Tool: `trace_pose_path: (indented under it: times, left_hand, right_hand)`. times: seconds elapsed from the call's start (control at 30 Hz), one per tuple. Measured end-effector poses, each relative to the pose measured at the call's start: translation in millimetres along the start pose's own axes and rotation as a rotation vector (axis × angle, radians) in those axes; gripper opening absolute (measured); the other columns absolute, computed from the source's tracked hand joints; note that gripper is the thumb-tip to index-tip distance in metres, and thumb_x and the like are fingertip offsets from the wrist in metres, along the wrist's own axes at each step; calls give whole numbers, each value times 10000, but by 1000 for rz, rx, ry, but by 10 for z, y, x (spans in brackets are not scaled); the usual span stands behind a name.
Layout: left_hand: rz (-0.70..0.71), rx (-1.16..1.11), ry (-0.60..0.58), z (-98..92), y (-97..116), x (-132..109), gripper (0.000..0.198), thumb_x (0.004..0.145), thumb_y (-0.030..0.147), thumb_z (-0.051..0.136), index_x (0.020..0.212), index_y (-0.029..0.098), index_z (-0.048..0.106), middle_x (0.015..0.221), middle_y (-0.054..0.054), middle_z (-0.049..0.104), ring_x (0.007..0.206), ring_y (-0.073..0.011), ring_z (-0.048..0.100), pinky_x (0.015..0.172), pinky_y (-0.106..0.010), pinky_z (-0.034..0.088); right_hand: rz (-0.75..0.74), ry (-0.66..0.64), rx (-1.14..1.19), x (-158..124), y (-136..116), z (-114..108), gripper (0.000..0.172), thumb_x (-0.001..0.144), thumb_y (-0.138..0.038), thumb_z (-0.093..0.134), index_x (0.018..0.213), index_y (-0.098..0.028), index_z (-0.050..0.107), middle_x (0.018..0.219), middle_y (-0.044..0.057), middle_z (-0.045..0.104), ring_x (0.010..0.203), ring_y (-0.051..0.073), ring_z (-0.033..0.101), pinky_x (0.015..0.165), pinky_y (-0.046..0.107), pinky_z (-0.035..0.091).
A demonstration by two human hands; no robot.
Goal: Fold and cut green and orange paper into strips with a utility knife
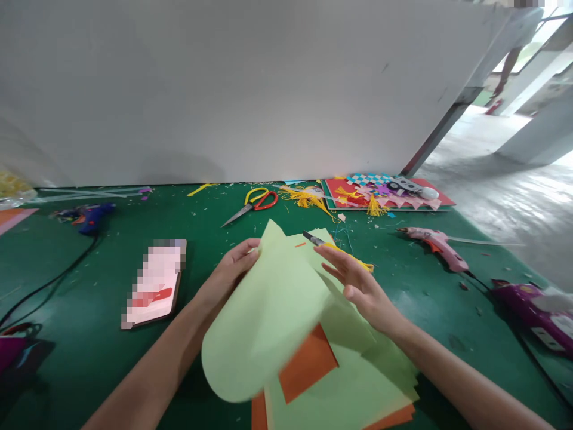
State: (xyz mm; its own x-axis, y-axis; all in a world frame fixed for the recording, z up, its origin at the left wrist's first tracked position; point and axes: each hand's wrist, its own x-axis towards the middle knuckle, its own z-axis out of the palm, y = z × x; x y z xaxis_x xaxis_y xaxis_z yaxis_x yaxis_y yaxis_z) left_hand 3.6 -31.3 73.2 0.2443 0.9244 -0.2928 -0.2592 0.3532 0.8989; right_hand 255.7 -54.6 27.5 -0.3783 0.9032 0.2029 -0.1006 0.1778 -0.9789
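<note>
Head view: looking forward and down over a green table [107, 275].
Paper stack [385, 382]: lying nearest, fanned unevenly, pale green sheets with orange ones showing beneath.
Orange piece [308, 370]: resting on the stack, partly covered from above.
Green sheet [255, 328]: raised over the stack between both hands, curled round at the near end, blurred along the lower edge.
Left hand [239, 257]: pinching the left edge of the green sheet, thumb and fingers closed together, some fingertips hidden.
Right hand [360, 289]: fingers stretched out and slightly parted, thumb held away from them, poised by the right side of the green sheet.
Cutter [312, 237]: slim, dark-tipped, just at the right fingertips; impossible to tell whether gripped or lying loose.
Orange sliver [300, 245]: set on pale green paper, beside the dark tip.
Phone [156, 283]: lying left of the left forearm, screen lit.
Pink glue gun [439, 242]: lying beyond the right hand, off to the right.
Blue glue gun [94, 219]: lying far left, black cable trailing nearer.
Scissors [255, 206]: lying past the paper, one handle red, one yellow.
Yellow tassels [308, 197]: heaped right of the scissors.
Red board [441, 194]: at the back, bearing paper cut-outs.
White partition [268, 89]: standing behind the table.
Another person's arm [508, 70]: hanging in the far right background.
</note>
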Motion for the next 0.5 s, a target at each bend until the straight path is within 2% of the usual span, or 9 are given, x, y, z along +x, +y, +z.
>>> trace_pose_path:
  times: [0.07, 0.13, 0.2, 0.27, 0.37, 0.5]
  left_hand:
    - [-51, 67, -22, -36, -53, 59, 295, 749, 409, 707, 977, 242, 621, 711, 30, 646, 564, -113, 597, 522, -194, 463]
    - [-50, 177, 1, -70, -107, 115, 298, 757, 411, 702, 990, 244, 624, 744, 30, 641, 581, -107, 579, 526, -186, 439]
    - [2, 302, 39, -93, -147, 155, 277, 761, 419, 697, 964, 238, 641, 752, 31, 630, 611, -105, 562, 542, -179, 415]
    - [70, 402, 71, -105, -165, 178, 260, 768, 426, 687, 938, 231, 656, 754, 26, 628, 652, -116, 559, 568, -183, 406]
    - [144, 493, 104, -113, -162, 185, 260, 782, 437, 666, 934, 226, 663, 787, 7, 645, 715, -146, 574, 605, -206, 412]
    - [228, 561, 165, -110, -137, 169, 255, 782, 438, 659, 914, 220, 677, 841, -20, 672, 770, -184, 603, 629, -233, 430]
  right_hand:
    - [64, -57, 8, -6, -36, 2, 534, 819, -613, 545, 1253, -301, 551, 1311, 74, 550, 1191, 264, 507, 991, 425, 408]
    - [148, -75, -61, -15, -60, 13, 400, 844, -574, 541, 1044, -248, 658, 1012, 63, 666, 903, 211, 610, 781, 333, 486]
    - [204, -44, -166, -20, -72, 29, 338, 866, -507, 548, 772, -199, 652, 699, 12, 590, 645, 139, 527, 589, 254, 421]
    - [239, -16, -227, -17, -73, 41, 387, 865, -479, 555, 621, -179, 563, 566, -31, 419, 533, 102, 377, 494, 232, 309]
    - [283, 8, -256, -2, -56, 49, 403, 852, -488, 556, 602, -175, 516, 567, -48, 303, 523, 92, 265, 469, 238, 222]
    - [324, 36, -299, 11, -22, 53, 388, 838, -486, 565, 613, -172, 529, 576, -48, 297, 529, 91, 246, 468, 242, 201]
